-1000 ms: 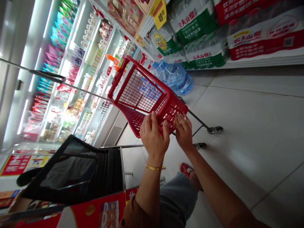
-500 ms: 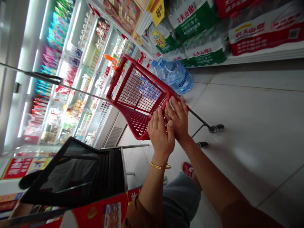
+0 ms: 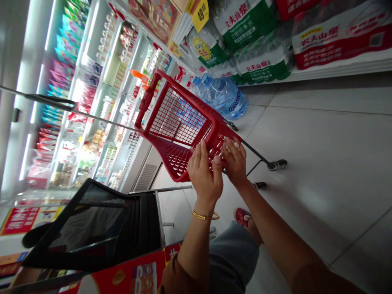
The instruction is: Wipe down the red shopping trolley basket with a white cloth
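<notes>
A red plastic shopping cart (image 3: 211, 108) with grid panels stands in front of me, tilted in the view. My left hand (image 3: 203, 171), with a gold bracelet on its wrist, is in front of the cart's lower side. Its fingers are stretched out and its thumb is raised. Just right of it, my right hand (image 3: 235, 161) has loosely bent fingers over the cart's holed panel. Something small and whitish shows at those fingers; I cannot make out what it is. Whether either hand touches the cart is unclear.
Lit refrigerated shelves (image 3: 92, 102) with packaged goods line the left. Packs of bottled water (image 3: 263, 65) sit on a low shelf at upper right, near big blue bottles (image 3: 226, 98) on the tiled floor (image 3: 321, 155). A black-framed object (image 3: 92, 228) stands lower left.
My right hand has drawn away from my left hand, moving right and slightly down, and its fingers bend more. The left hand has barely moved. The cart looks unchanged.
</notes>
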Demonstrator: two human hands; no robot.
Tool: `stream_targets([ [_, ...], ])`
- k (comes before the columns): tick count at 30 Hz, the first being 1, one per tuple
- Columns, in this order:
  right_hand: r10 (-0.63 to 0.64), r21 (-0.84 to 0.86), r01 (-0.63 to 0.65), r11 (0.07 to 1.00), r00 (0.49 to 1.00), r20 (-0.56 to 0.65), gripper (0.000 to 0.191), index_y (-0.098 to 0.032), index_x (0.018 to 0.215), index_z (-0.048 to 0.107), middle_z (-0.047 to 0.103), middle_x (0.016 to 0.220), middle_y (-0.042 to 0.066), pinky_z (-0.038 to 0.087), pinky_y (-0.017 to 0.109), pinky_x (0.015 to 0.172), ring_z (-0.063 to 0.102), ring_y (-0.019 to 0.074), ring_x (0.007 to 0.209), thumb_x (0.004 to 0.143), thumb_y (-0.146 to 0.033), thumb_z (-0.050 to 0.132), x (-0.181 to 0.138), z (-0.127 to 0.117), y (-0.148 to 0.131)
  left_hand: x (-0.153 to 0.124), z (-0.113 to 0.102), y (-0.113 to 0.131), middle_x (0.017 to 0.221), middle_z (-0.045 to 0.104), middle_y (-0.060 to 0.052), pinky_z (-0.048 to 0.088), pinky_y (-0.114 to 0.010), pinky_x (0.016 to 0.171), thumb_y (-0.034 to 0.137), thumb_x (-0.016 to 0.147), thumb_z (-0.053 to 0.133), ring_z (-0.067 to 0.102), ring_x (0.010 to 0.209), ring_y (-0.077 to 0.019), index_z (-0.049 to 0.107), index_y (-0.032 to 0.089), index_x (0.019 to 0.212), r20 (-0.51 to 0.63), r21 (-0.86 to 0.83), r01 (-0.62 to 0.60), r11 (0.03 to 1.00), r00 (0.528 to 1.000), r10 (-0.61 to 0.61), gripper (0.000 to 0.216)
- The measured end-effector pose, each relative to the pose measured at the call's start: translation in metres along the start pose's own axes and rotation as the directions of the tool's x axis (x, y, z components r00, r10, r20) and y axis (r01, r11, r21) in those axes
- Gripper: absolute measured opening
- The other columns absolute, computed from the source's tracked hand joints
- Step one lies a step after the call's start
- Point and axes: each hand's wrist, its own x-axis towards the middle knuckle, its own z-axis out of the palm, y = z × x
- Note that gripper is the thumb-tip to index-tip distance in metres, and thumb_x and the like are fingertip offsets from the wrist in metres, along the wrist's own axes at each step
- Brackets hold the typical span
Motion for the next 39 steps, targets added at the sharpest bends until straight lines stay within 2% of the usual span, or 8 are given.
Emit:
stream_targets([
  [6, 0.019, 0.062, -0.017, 0.998, 0.999, -0.045, 0.043, -0.028, 0.143, 0.046, 0.059, 0.14, 0.007, 0.038, 0.045, 0.116, 0.042, 0.0195, 0.14, 0.1, -0.021, 0.043, -0.014, -0.002, 0.009, 0.0, 0.001, 0.0, 0.139, 0.057, -0.019, 0.039, -0.045, 0.109, 0.041, 0.1, 0.035, 0.05, 0.133, -0.027, 0.046, 0.012, 0.143, -0.004, 0.005, -0.006, 1.0, 1.0, 0.006, 0.053],
  [13, 0.132, 0.094, -0.125, 0.988, 0.989, -0.071, 0.044, -0.03, 0.144, 0.045, 0.058, 0.14, 0.008, 0.041, 0.048, 0.114, 0.044, 0.0214, 0.139, 0.1, -0.024, 0.046, -0.026, 0.0, 0.015, -0.005, 0.005, -0.004, 0.147, 0.05, -0.017, 0.034, -0.044, 0.113, 0.04, 0.1, 0.036, 0.041, 0.14, -0.0264, 0.038, 0.013, 0.148, -0.006, 0.109, -0.031, 0.994, 0.999, 0.032, 0.055],
  [20, 0.203, 0.177, -0.175, 0.969, 0.967, -0.153, 0.048, -0.03, 0.146, 0.041, 0.055, 0.141, 0.009, 0.045, 0.049, 0.111, 0.048, 0.023, 0.136, 0.099, -0.02, 0.046, -0.008, -0.012, -0.005, -0.006, 0.008, -0.005, 0.147, 0.05, -0.015, 0.034, -0.043, 0.114, 0.034, 0.1, 0.036, 0.041, 0.14, -0.0252, 0.037, 0.014, 0.149, -0.026, 0.141, -0.046, 0.989, 0.998, 0.05, 0.052],
  [22, 0.18, 0.225, -0.14, 0.964, 0.97, -0.166, 0.052, -0.031, 0.149, 0.036, 0.051, 0.144, 0.008, 0.046, 0.047, 0.111, 0.047, 0.0227, 0.137, 0.099, -0.02, 0.047, 0.007, -0.017, -0.019, -0.006, 0.009, -0.006, 0.147, 0.05, -0.015, 0.034, -0.043, 0.115, 0.031, 0.101, 0.034, 0.041, 0.141, -0.024, 0.038, 0.014, 0.148, -0.032, 0.137, -0.048, 0.989, 0.998, 0.053, 0.051],
  [25, 0.05, 0.22, -0.02, 0.975, 0.99, -0.13, 0.056, -0.035, 0.152, 0.026, 0.048, 0.148, 0.004, 0.042, 0.046, 0.116, 0.038, 0.0219, 0.143, 0.1, -0.024, 0.044, 0.028, -0.02, -0.039, -0.007, 0.009, -0.006, 0.146, 0.051, -0.016, 0.034, -0.042, 0.115, 0.028, 0.101, 0.033, 0.041, 0.14, -0.023, 0.041, 0.011, 0.146, -0.045, 0.138, -0.055, 0.989, 0.997, 0.061, 0.049],
  [27, -0.008, 0.181, 0.02, 0.983, 0.997, -0.071, 0.05, -0.034, 0.151, 0.03, 0.05, 0.147, 0.002, 0.037, 0.046, 0.12, 0.032, 0.022, 0.146, 0.102, -0.026, 0.039, 0.036, -0.017, -0.046, -0.007, 0.009, -0.006, 0.145, 0.051, -0.017, 0.034, -0.042, 0.115, 0.027, 0.101, 0.032, 0.043, 0.14, -0.0232, 0.043, 0.01, 0.144, -0.053, 0.139, -0.05, 0.989, 0.997, 0.058, 0.048],
  [32, -0.042, 0.08, 0.043, 0.996, 0.999, -0.021, 0.04, -0.03, 0.14, 0.048, 0.059, 0.138, 0.002, 0.035, 0.043, 0.121, 0.038, 0.0205, 0.143, 0.103, -0.031, 0.034, 0.033, -0.004, -0.039, -0.007, 0.01, -0.005, 0.143, 0.054, -0.016, 0.037, -0.043, 0.113, 0.028, 0.101, 0.033, 0.046, 0.137, -0.0243, 0.045, 0.012, 0.143, -0.058, 0.133, -0.038, 0.99, 0.997, 0.046, 0.047],
  [39, -0.096, 0.036, 0.1, 0.994, 0.99, -0.106, 0.038, -0.027, 0.138, 0.051, 0.061, 0.136, 0.004, 0.04, 0.044, 0.118, 0.039, 0.0212, 0.142, 0.101, -0.024, 0.042, 0.019, -0.004, -0.023, -0.005, 0.009, -0.003, 0.138, 0.059, -0.014, 0.04, -0.041, 0.111, 0.028, 0.1, 0.036, 0.05, 0.133, -0.0241, 0.048, 0.015, 0.142, -0.086, 0.153, -0.041, 0.987, 0.995, 0.055, 0.045],
])
